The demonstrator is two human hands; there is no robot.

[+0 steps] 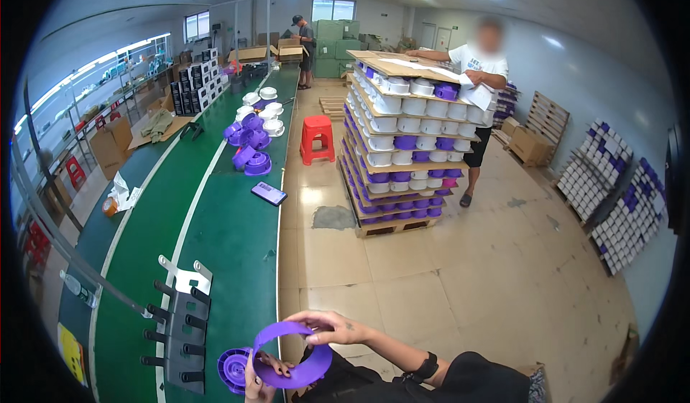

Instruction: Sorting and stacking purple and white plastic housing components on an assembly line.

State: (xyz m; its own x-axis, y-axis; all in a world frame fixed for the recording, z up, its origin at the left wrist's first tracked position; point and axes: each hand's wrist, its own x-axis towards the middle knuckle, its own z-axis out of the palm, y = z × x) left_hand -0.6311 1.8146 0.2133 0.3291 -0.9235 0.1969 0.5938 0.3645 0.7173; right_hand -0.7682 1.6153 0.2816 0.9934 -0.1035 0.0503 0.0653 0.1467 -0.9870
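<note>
A wide purple plastic ring (316, 366) is held between my two hands at the bottom of the head view, just past the near table edge. My left hand (260, 380) grips its left side, with the fingers inside the ring and the thumb outside. At the top rim my right hand (329, 326) is closed round the edge. Beside the ring, a round purple part with a ribbed, wheel-like face (232, 369) lies on the green table (241, 259); my left hand partly covers it.
Left of my hands stands a dark rack with black pegs (183, 335), a white bracket (190, 281) at its far end. Farther along lie a phone (269, 193) and several purple parts (251, 141). A stacked pallet (402, 144), red stool (317, 141) and a person with papers (485, 65) are beyond.
</note>
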